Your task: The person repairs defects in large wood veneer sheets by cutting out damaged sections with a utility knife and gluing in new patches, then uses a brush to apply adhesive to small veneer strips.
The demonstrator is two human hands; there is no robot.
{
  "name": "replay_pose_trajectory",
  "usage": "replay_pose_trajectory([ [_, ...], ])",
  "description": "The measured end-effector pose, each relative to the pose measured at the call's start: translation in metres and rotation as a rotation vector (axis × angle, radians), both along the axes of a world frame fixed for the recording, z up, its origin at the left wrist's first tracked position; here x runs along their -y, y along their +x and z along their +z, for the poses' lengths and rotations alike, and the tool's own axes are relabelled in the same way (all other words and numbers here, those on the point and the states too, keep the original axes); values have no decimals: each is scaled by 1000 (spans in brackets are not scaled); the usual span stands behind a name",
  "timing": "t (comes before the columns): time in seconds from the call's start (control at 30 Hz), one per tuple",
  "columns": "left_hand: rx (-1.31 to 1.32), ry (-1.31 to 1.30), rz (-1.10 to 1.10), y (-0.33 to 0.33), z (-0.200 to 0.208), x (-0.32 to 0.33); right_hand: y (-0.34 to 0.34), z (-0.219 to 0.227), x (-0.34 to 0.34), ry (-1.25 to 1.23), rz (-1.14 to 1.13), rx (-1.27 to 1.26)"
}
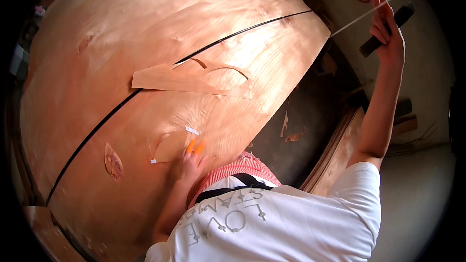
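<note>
My left hand (191, 167), with orange covers on two fingertips, rests fingers out on a large wood veneer sheet (145, 116). Beside those fingers is a veneer patch (172, 146) with small white tape pieces (192, 130) at its edge. My right hand (394, 47) is raised at the upper right, its fingers curled around a dark bar-shaped tool (371, 46) whose exact kind I cannot make out. The raised fingertips are near a thin pale line (359, 18) running to the sheet's corner. A veneer offcut (162, 78) with curved cutouts lies farther across the sheet.
A black cord (97, 128) crosses the sheet and passes under the offcut. Knot marks (114, 162) show in the wood. Right of the sheet's edge are a dark floor (310, 111) with scraps and a stack of veneer (335, 150). A wall (427, 82) stands at the far right.
</note>
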State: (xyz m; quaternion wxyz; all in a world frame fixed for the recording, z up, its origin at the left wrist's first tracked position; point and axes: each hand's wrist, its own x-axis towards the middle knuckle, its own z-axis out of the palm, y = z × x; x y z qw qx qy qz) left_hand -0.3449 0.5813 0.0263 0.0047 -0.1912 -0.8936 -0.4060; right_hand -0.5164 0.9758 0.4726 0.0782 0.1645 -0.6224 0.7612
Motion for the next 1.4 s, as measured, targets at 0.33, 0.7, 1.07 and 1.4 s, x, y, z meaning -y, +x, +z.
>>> replay_pose_trajectory([
  [0.33, 181, -39, 118, 25, 5, 36, -21, 10, -3, -103, 214, -78],
  [0.7, 87, -177, 229, 18, -19, 39, -91, -131, -86, -86, -34, 342],
  [1.07, -46, -319, 334, 9, -42, 71, 47, -348, 163, 651, 680, 947],
  [1.4, -52, -286, 520, 14, -52, 87, 66, -459, 343, 770, 631, 588],
])
